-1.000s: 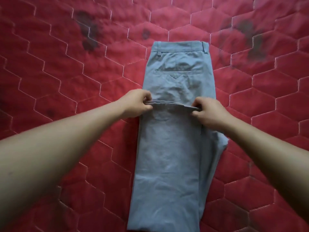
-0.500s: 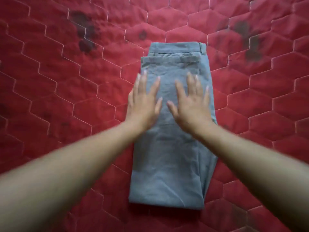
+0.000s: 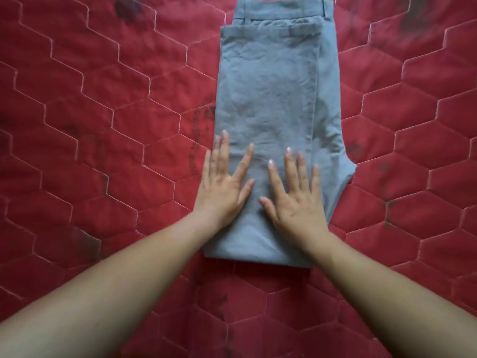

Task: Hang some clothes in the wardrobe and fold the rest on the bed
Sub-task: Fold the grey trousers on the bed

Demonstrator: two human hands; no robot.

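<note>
I look down at the bed (image 3: 103, 130); it has a red cover sewn in six-sided shapes; there are some dark spots (image 3: 124, 11) on the cover.

The grey trousers (image 3: 268, 86) lie flat on the bed, in the middle and a bit to the right; they are folded over, so the leg ends lie just below the waistband (image 3: 281, 9) at the far end; the fold (image 3: 258, 258) is the edge close to me; a bit of the layer below sticks out on the right side.

My left hand (image 3: 224, 184) is flat, with the fingers straight and spread; it rests on the left edge of the trousers, and its outer side lies over the red cover; it holds nothing.

My right hand (image 3: 296, 202) is flat too, with its fingers straight and spread; it rests on the trousers close to the fold; it holds nothing.

The two hands are near each other; the thumbs point at each other but do not touch.
</note>
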